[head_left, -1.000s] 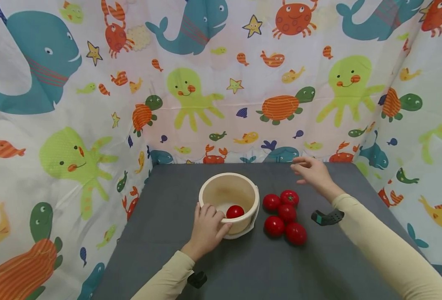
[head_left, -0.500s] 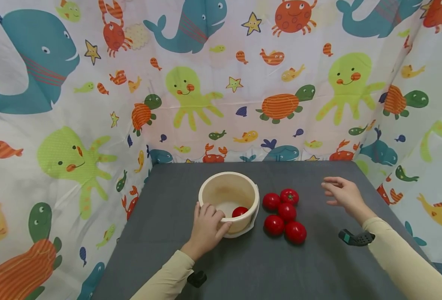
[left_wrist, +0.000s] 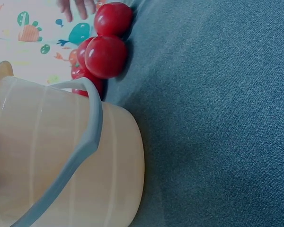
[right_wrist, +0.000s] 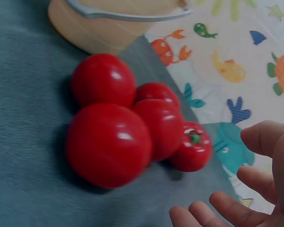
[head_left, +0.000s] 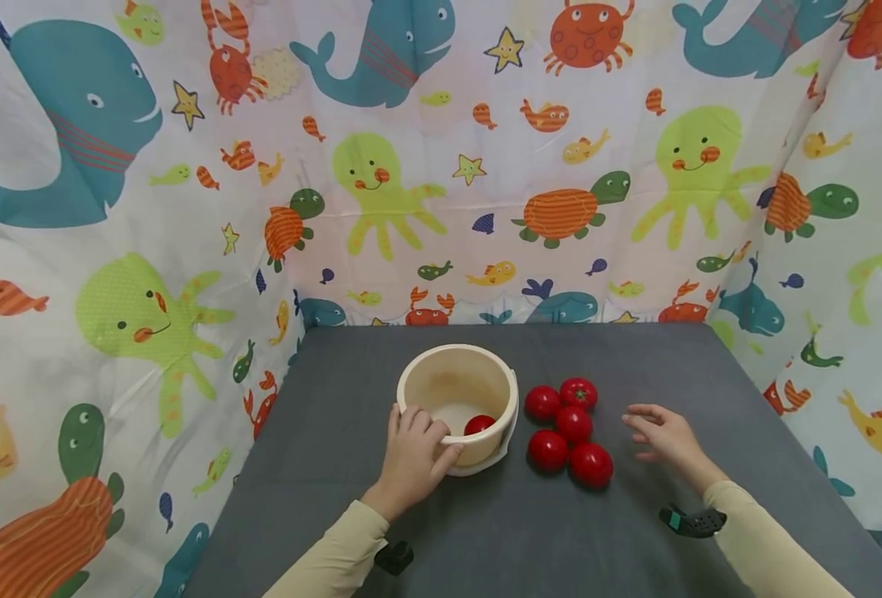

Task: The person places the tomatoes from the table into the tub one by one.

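A cream bucket (head_left: pixel 478 453) stands on the dark table, and one red tomato (head_left: pixel 479 424) lies at its bottom. My left hand (head_left: pixel 414 457) grips the near-left rim, fingers over the edge and thumb along the outside. Several more red tomatoes (head_left: pixel 590 464) sit clustered to the right of the bucket; one of them (right_wrist: pixel 195 137) shows a green stem in the right wrist view. Right of the cluster, my right hand (head_left: pixel 665 437) hovers with nothing in it, its fingers loosely bent. The left wrist view shows the bucket's wall (left_wrist: pixel 61 142) but not the gripping fingers.
The bucket's pale handle (left_wrist: pixel 92 137) hangs down along its outer side. A grey cloth (head_left: pixel 321 465) covers the table. Curtains (head_left: pixel 426 199) printed with sea animals enclose it at the back, left and right.
My right hand has swung right, away from above the bucket's far side, then come down nearer beside the tomatoes. The tomato inside the bucket has rolled slightly right. The left hand keeps its place.
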